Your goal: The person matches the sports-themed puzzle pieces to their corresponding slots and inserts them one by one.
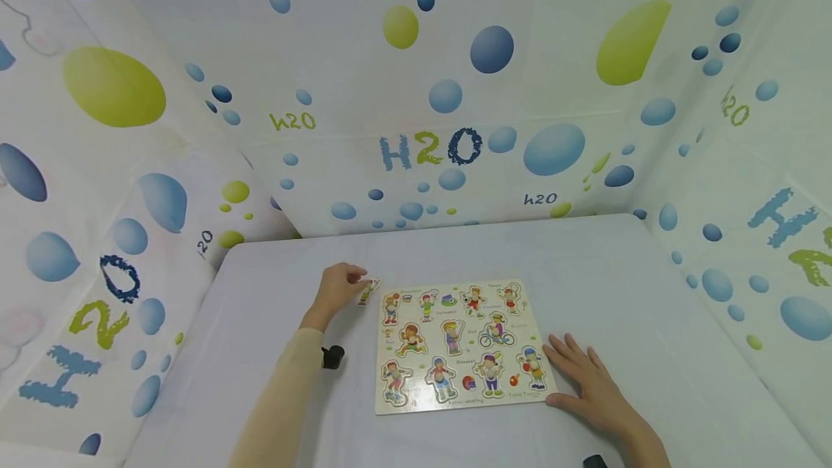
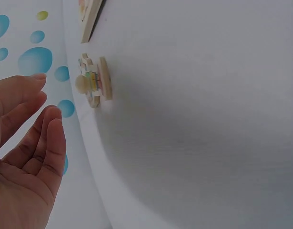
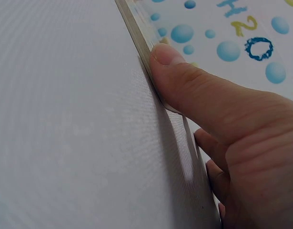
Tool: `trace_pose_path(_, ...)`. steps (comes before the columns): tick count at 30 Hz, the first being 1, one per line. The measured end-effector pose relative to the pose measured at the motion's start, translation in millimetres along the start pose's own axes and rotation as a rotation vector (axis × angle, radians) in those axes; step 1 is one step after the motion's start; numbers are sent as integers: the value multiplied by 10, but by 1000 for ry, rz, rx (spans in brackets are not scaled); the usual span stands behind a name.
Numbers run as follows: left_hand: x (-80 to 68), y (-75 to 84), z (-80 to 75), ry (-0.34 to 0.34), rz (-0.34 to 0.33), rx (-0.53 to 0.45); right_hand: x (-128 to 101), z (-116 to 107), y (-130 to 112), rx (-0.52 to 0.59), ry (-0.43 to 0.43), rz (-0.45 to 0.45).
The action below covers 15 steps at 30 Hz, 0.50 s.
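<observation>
— Wooden, that is the material of the puzzle board [image 1: 463,396]; it lies flat on the grey table [image 1: 650,295], near the front edge, with small sport figures printed and set in its surface.

— And where is the loose puzzle piece [image 1: 367,292]?

— It lies on the table just beside the upper left corner of the board, outside the frame. In the left wrist view the same piece [image 2: 96,82] shows a small round knob and lies flat on the cloth, with the corner of the board [image 2: 90,19] a little further on.

— Does the left hand [image 1: 338,287] hold it?

— From the head view the fingertips seem to be at the piece. But the left wrist view shows the fingers [image 2: 29,102] straight and relaxed, near the piece and apart from it, with nothing between them. So the hand is spread loosely and grips nothing.

— What about the right hand [image 1: 588,381]?

— It rests flat on the table at the lower right corner of the board, fingers stretched out and a little apart. In the right wrist view the thumb [image 3: 184,81] presses against the board's thin edge [image 3: 136,28]. Nothing is pinched.

— And around them?

— White walls [image 1: 416,92] with blue and green bubbles and "H2O" letters stand on three sides of the table.
</observation>
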<state>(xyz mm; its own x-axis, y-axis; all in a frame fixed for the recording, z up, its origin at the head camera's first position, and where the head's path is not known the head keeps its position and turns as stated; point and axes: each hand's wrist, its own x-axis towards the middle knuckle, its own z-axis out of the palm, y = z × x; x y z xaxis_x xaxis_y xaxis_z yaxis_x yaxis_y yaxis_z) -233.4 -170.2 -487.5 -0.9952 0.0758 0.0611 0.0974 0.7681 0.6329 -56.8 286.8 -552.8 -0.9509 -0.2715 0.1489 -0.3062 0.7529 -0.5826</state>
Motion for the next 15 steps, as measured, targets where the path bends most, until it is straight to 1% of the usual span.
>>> trace_pose_path(5,-19,-67,18,-19,-12,-4,-6,-12,-14,1,6,-2)
trace_pose_path(11,-26,-135,84,-38,-38,-16,-10,-21,-39,13,16,-10)
trace_pose_path(15,-23,-170,130,-38,-47,-16,-11,-22,-50,9,26,-16)
